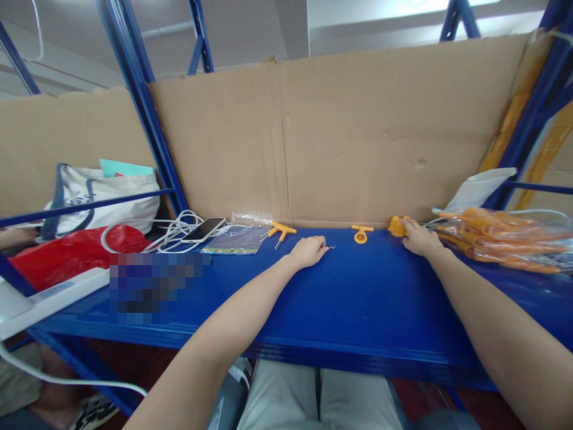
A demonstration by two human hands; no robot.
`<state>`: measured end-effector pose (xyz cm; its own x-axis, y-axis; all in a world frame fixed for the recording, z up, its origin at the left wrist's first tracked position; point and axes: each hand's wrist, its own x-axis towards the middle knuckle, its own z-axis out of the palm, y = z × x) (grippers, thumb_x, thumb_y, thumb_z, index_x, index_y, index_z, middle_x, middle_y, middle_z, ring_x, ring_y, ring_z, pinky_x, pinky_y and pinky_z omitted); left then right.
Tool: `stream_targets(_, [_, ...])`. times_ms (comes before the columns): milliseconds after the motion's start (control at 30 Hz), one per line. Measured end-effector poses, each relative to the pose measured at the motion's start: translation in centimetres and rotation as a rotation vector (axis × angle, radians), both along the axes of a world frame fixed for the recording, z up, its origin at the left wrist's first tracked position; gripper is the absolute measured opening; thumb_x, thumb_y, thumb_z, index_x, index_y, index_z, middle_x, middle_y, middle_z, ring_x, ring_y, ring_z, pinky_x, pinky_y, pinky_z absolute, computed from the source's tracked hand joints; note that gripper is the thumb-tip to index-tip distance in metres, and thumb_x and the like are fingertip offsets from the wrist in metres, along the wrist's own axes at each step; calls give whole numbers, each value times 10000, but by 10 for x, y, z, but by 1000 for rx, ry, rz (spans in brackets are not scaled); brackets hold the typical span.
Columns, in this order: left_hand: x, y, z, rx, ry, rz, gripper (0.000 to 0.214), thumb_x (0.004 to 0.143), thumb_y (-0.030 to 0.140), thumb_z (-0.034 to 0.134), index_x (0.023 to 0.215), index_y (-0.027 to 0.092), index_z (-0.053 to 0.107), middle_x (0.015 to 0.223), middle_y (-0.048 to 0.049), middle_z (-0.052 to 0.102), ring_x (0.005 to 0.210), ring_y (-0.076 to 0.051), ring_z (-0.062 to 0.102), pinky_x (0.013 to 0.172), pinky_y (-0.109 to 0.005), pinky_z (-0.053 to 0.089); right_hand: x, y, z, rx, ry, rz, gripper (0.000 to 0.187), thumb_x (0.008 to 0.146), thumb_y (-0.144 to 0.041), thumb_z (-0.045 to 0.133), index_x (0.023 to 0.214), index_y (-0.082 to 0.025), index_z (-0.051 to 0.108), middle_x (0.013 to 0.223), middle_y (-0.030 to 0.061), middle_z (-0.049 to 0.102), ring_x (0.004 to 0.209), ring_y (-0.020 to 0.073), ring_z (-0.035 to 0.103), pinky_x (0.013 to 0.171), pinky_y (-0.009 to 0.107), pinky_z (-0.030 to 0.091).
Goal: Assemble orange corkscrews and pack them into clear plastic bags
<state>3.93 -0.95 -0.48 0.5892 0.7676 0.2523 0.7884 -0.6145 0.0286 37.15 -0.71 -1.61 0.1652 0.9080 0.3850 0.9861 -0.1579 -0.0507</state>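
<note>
My left hand (308,251) rests on the blue table with its fingers closed. A thin metal spiral (332,246), like the tip of a corkscrew, pokes out past the fingertips; the rest is hidden in the hand. My right hand (419,237) reaches to the back right, its fingers closed against an orange plastic piece (396,226) among a small group. Between the hands lies an orange T-shaped part with a round end (360,236). Left of my left hand, orange T-handled corkscrews (283,228) lie with their metal spirals toward me.
Cardboard (349,137) walls off the back of the blue table (358,304). Bagged orange parts (496,236) lie at right. Leftward are a clear plastic bag (237,239), a phone (205,229), white cables (168,232), a red bag (71,254) and a white tote (116,200). Another person's hand (18,237) shows far left.
</note>
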Motion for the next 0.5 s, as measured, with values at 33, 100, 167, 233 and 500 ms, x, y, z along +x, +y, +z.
stream_targets(33, [0,0,0,10,-4,-14,219,942,279,423,1052,175,581,1117,-82,670,1018,-219,636,870,-329,490,0,0,0,-3,5,-4,659,801,-192,411,1452,-126,337,1492,177,375,1252,360,479,983,558,401])
stream_targets(100, [-1,1,1,35,-15,-25,237,934,276,439,1094,172,580,1161,-87,658,1065,-223,620,908,-340,481,0,0,0,2,26,-11,637,805,-195,407,1434,-110,352,1441,192,439,1233,354,499,969,546,411])
stream_targets(167, [-2,2,4,67,-21,-9,252,931,275,435,1096,169,592,1173,-93,654,1087,-225,611,938,-349,472,0,0,0,15,55,-15,601,820,-211,397,1410,-100,367,1401,204,478,1216,350,515,951,530,423])
stream_targets(233, [-5,2,10,99,-7,33,257,926,252,417,1056,167,622,1147,-98,663,1086,-228,611,950,-353,467,-2,1,1,27,85,-16,549,838,-235,391,1370,-99,395,1368,207,507,1202,343,527,935,510,433])
stream_targets(500, [-18,-4,30,12,192,368,337,892,300,421,1041,145,680,1093,-155,695,1055,-284,642,872,-370,501,-19,2,13,78,19,-84,304,892,-276,370,1094,-126,541,1136,196,638,1049,314,615,851,423,451])
